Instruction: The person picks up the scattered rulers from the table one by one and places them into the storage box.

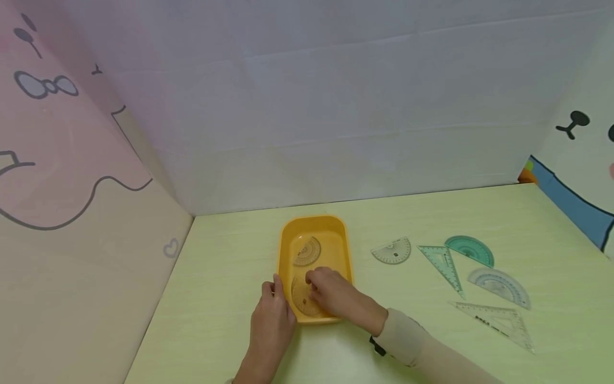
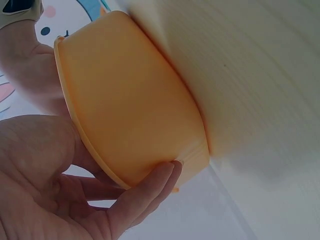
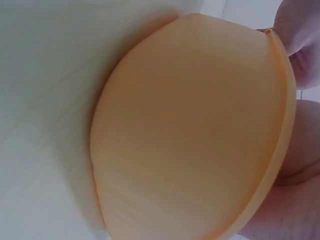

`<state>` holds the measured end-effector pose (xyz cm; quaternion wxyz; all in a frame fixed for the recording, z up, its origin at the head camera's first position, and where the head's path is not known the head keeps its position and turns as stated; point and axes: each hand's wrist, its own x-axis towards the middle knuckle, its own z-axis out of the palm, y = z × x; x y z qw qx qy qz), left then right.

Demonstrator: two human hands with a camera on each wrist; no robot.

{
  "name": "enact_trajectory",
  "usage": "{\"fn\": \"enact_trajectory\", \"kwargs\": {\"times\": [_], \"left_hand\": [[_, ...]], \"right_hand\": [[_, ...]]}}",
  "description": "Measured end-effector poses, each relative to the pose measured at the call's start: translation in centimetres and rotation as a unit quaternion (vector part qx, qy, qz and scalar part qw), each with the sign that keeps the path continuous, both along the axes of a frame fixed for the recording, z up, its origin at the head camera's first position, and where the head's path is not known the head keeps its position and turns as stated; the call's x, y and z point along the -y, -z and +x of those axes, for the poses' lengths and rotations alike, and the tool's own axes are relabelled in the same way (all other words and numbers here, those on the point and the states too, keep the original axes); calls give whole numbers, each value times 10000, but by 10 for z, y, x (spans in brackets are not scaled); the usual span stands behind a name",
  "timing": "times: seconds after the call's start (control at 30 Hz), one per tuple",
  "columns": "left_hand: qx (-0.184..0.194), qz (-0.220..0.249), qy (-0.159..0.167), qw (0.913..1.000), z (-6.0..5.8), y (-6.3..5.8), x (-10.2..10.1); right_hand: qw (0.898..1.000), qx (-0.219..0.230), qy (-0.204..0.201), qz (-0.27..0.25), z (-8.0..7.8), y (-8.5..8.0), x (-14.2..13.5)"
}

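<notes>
A yellow plastic tray [image 1: 315, 224] stands on the table, its outer wall filling much of both wrist views. My left hand [image 1: 273, 320] grips its near left side; in the left wrist view, fingers [image 2: 150, 192] press the outer wall below the rim. My right hand [image 1: 336, 290] reaches over the right rim into the tray, fingers bent and pinching the edge of a clear protractor [image 1: 302, 300] at the near end. Another clear protractor [image 1: 307, 252] lies farther back in the tray. The right fingertips are hidden behind the tray wall in the right wrist view.
Right of the tray lie a clear protractor [image 1: 394, 251], a green set square [image 1: 443, 266], a green protractor [image 1: 471, 249], a clear protractor with a blue band [image 1: 501, 287] and a clear set square [image 1: 503, 322]. A white sheet [image 1: 336, 133] hangs behind the table [image 1: 230, 256].
</notes>
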<state>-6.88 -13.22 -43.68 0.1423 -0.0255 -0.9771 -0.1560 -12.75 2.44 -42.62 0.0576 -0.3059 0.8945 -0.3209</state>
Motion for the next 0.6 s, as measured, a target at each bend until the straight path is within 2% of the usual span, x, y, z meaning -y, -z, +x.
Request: {"fn": "enact_trajectory", "kwargs": {"times": [0.13, 0.4, 0.6], "left_hand": [[-78, -2, 31, 10000, -1, 2, 0], [-194, 19, 49, 9998, 0, 2, 1], [-247, 32, 70, 9997, 1, 2, 1]], "right_hand": [[9999, 107, 23, 110, 1, -2, 0], [9989, -164, -228, 386, 2, -2, -2], [9986, -127, -168, 482, 3, -3, -1]]}}
